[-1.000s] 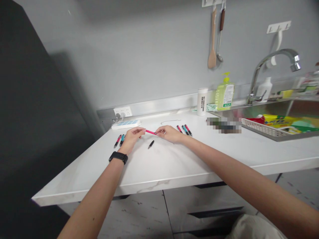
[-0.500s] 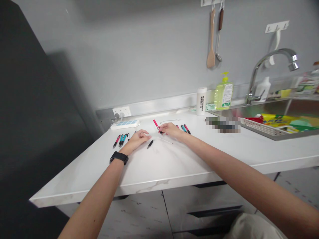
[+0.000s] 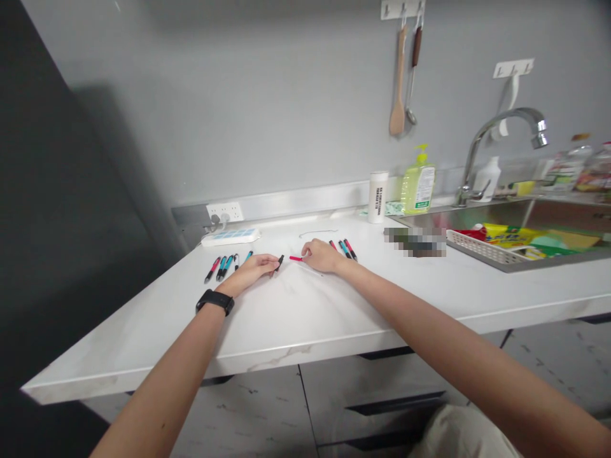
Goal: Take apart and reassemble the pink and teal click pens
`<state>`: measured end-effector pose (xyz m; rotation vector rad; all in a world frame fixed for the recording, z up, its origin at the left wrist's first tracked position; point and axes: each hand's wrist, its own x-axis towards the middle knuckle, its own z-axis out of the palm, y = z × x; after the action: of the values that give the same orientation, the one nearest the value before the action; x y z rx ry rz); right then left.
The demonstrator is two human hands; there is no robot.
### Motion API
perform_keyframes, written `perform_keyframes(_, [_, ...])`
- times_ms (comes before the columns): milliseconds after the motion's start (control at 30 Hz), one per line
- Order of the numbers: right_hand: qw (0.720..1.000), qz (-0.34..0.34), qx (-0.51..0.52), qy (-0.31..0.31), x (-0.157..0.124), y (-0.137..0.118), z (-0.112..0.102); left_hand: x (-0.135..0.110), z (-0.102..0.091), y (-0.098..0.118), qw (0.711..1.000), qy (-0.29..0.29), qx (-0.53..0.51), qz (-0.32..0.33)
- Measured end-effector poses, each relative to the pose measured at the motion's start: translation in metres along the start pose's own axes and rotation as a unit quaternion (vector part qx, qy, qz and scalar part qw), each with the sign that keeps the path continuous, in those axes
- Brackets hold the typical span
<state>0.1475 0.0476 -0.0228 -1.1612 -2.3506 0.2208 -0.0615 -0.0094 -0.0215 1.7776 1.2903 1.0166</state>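
My left hand (image 3: 256, 268), with a dark watch on its wrist, pinches a short black pen grip section (image 3: 280, 261) just above the counter. Close by on the right, my right hand (image 3: 323, 256) is closed around a red pen barrel (image 3: 295, 259) whose end points left toward the black piece. The two parts are apart. A thin pale pen refill (image 3: 309, 270) lies on the counter below my right hand. Left of my left hand, several red, blue and white pens (image 3: 221, 268) lie in a row. More red and blue pens (image 3: 347, 249) lie beside my right hand.
A white power strip (image 3: 231, 237) lies at the back left of the white counter (image 3: 305, 312). A white canister (image 3: 379, 197) and a yellow-green soap bottle (image 3: 419, 182) stand near the wall. Rightward are a blurred-out item (image 3: 416, 242), the sink (image 3: 496, 262) and its faucet (image 3: 506, 117).
My left hand has picked up the black grip section from the counter. My right hand has lowered and turned the red barrel from upright-leaning to nearly level. The view has shifted slightly right.
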Motion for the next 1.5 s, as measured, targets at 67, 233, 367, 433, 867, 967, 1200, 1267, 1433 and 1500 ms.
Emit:
perform_keyframes(67, [1.0, -0.01, -0.017, 0.002, -0.002, -0.003, -0.003, -0.002, -0.001, 0.002, 1.0, 0.005, -0.005, -0.008])
perform_keyframes(233, [0.998, -0.024, -0.044, -0.046, -0.006, -0.009, -0.005, -0.006, 0.0, 0.007, 1.0, -0.001, -0.021, -0.017])
perform_keyframes(367, [0.998, -0.028, -0.05, -0.04, -0.006, -0.012, -0.001, -0.005, 0.0, 0.008, 1.0, -0.012, -0.01, -0.009])
perform_keyframes(433, [0.997, -0.031, -0.058, -0.033, -0.006, -0.012, 0.0, -0.004, -0.001, 0.007, 1.0, -0.013, -0.012, -0.012])
perform_keyframes(867, [0.933, -0.021, 0.336, 0.126, 0.011, -0.014, -0.001, -0.007, -0.003, 0.003, 0.999, -0.034, -0.028, -0.021])
perform_keyframes(967, [0.879, -0.031, 0.457, 0.13, 0.011, -0.016, -0.003, -0.007, -0.003, 0.001, 0.999, -0.041, -0.028, -0.009])
perform_keyframes(1200, [0.862, -0.031, 0.489, 0.128, 0.008, -0.018, -0.004, -0.006, -0.005, -0.003, 0.998, -0.051, -0.03, 0.007])
perform_keyframes(1267, [0.867, -0.03, 0.481, 0.126, 0.009, -0.018, -0.003, -0.005, -0.005, -0.003, 0.998, -0.051, -0.028, 0.004])
perform_keyframes(1433, [0.872, -0.02, 0.48, 0.094, 0.007, -0.02, -0.001, -0.004, -0.005, -0.004, 0.998, -0.049, -0.027, 0.003])
perform_keyframes(1500, [0.873, -0.015, 0.482, 0.073, 0.005, -0.021, 0.0, -0.003, -0.005, -0.004, 0.998, -0.049, -0.027, 0.002])
